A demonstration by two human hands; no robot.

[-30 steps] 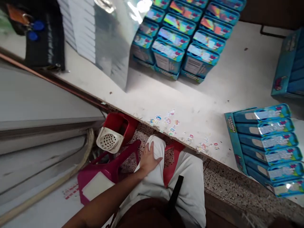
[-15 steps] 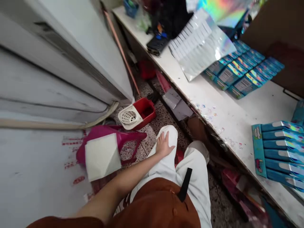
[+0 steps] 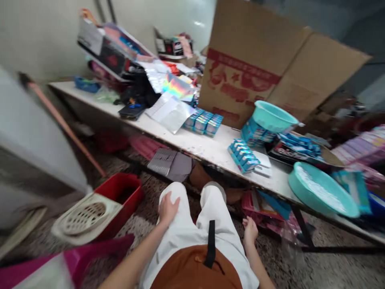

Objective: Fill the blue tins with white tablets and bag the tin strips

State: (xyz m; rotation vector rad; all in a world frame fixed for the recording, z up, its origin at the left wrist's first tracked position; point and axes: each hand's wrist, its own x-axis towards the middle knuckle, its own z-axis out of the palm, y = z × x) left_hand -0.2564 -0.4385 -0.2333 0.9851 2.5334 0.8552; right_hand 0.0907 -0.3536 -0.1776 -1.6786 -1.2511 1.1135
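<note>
My left hand point(image 3: 169, 208) lies with spread fingers on the knee of my white trousers point(image 3: 177, 237). To the right of my other leg hangs my right hand point(image 3: 250, 230), empty, its fingers loosely curled and slightly apart. It is below the edge of a long white table point(image 3: 207, 154), nearest to the pink plastic bags point(image 3: 261, 206) under it. On the table, a row of small blue boxes point(image 3: 243, 155) stands close to the front edge. More blue boxes point(image 3: 203, 121) sit further left, beside silvery holographic sheets point(image 3: 170, 110).
A red mop bucket point(image 3: 129, 192) with a white strainer stands on the floor at left, behind a magenta stool point(image 3: 87, 257). A large cardboard box point(image 3: 240, 60) rises behind the table. Turquoise basins point(image 3: 319, 192) are at right. A pole point(image 3: 66, 126) leans at far left.
My view has swung up and to the right, bringing the cardboard box, the basins and my right hand into sight. My left hand stays on my knee.
</note>
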